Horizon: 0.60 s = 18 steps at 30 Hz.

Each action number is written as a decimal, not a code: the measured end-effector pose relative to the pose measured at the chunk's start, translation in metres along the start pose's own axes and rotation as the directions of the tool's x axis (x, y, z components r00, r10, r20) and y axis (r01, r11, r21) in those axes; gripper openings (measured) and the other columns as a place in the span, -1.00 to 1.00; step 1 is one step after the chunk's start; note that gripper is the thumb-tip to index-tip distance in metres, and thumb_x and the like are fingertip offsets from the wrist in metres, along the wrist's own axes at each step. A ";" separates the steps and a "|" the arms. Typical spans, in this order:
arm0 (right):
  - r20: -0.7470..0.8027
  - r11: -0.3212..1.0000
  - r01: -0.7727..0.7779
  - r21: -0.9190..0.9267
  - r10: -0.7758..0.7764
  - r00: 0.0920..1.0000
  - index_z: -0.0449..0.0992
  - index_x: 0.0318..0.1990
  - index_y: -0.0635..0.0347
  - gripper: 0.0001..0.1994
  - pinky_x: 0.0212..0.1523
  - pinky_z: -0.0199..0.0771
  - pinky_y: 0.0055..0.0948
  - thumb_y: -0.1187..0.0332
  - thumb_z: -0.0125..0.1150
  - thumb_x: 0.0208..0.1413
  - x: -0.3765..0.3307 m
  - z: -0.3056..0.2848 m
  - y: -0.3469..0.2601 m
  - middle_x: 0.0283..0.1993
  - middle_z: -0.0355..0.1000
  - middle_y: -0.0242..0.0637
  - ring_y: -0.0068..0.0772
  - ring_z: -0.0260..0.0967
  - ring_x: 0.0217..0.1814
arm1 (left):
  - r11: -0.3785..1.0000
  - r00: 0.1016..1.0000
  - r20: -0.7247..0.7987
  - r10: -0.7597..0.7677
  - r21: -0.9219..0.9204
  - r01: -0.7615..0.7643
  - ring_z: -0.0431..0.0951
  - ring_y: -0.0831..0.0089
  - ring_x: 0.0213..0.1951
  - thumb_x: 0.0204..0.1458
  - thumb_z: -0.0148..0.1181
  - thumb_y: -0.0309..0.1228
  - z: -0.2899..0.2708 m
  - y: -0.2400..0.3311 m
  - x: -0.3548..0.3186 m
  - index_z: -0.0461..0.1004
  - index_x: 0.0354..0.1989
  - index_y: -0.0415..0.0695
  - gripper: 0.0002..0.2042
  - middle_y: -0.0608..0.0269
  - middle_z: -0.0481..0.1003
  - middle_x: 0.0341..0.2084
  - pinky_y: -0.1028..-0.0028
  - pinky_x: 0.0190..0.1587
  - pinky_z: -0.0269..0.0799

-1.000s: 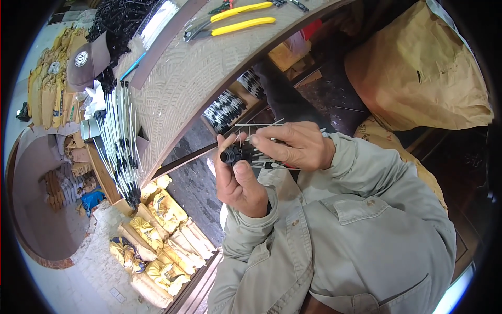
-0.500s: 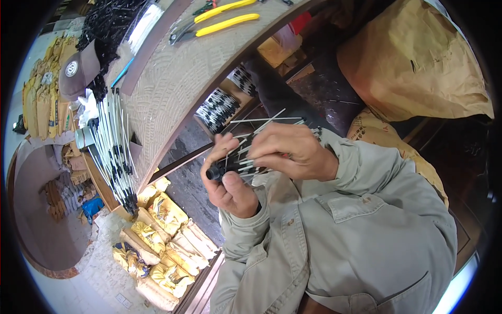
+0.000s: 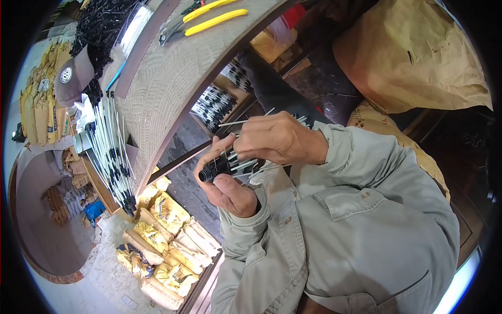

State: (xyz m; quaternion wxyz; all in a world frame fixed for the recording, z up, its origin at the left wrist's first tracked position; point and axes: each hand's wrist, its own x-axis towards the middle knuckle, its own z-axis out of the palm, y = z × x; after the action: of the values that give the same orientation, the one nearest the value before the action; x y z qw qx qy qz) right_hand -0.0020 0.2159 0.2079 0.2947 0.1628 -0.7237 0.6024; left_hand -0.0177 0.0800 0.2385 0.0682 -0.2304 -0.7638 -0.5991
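Observation:
My left hand (image 3: 230,191) is closed around a black plastic fitting (image 3: 208,173) with a ribbed round end, its fingers and thumb on either side. Thin white rods (image 3: 243,166) fan out from the fitting toward my right hand. My right hand (image 3: 280,140) pinches at these rods just above the left fingertips. Its fingertips are bent inward, and which rod they grip is partly hidden. More rod ends with black tips (image 3: 300,119) stick out behind the right hand. Both hands are held in front of my grey shirt.
Yellow-handled pliers (image 3: 214,21) lie on the curved worktop (image 3: 167,68). Left of it stand a bundle of white rods with black parts (image 3: 111,152) and a dark cap (image 3: 76,76). Yellow-wrapped packs (image 3: 167,209) sit below. A large brown paper sack (image 3: 413,57) is at right.
Both hands and the black fitting have shifted slightly left in the view. My right fingers have drawn closer to the left fingertips. The fitting remains in my left hand.

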 end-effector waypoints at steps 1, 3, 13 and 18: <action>0.025 0.999 -0.003 0.039 0.002 1.000 0.42 -0.36 0.23 -0.86 -0.49 0.30 -0.36 0.44 0.24 -0.09 0.001 -0.001 0.002 -0.49 0.31 -0.24 -0.20 0.30 -0.48 | 1.000 1.000 0.003 0.003 0.002 -0.003 0.44 0.17 -0.10 0.20 -0.36 -0.07 0.000 0.001 0.000 0.16 -0.13 -0.35 -0.52 -0.14 0.43 -0.24 0.09 0.18 0.11; 0.050 0.997 -0.008 0.078 0.004 0.999 0.42 -0.37 0.23 -0.86 -0.50 0.29 -0.35 0.44 0.24 -0.08 0.003 -0.003 0.004 -0.50 0.29 -0.24 -0.20 0.29 -0.49 | 1.000 1.000 0.007 0.006 0.004 -0.006 0.44 0.17 -0.09 0.20 -0.35 -0.06 0.000 0.001 0.000 0.16 -0.13 -0.34 -0.52 -0.14 0.43 -0.24 0.08 0.19 0.09; 0.145 1.000 0.007 -0.007 -0.005 0.989 0.41 -0.37 0.22 -0.86 -0.42 0.35 -0.36 0.45 0.24 -0.10 -0.003 -0.018 -0.014 -0.43 0.35 -0.25 -0.16 0.33 -0.42 | 0.996 0.996 0.035 0.085 -0.045 -0.083 0.52 0.14 -0.16 -0.01 -0.06 -0.57 0.014 0.009 -0.001 0.10 -0.21 -0.23 -0.79 -0.10 0.47 -0.30 0.06 0.18 0.06; 0.140 0.736 -0.521 0.432 0.517 0.845 0.36 -0.33 0.26 -0.88 -0.31 0.40 -0.51 0.55 0.19 -0.01 -0.015 -0.029 -0.031 -0.34 0.39 -0.27 -0.48 0.39 -0.30 | 0.979 0.988 0.042 0.148 -0.145 -0.140 0.52 0.13 -0.15 -0.05 -0.02 -0.59 0.016 0.007 0.000 0.11 -0.23 -0.23 -0.77 -0.04 0.49 -0.34 0.08 0.17 0.08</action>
State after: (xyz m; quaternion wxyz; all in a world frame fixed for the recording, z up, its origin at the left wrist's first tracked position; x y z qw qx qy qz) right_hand 0.0348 0.2356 0.2257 0.0651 0.0220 -0.5804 0.8114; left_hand -0.0115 0.0962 0.2402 0.0746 -0.3052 -0.7022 -0.6389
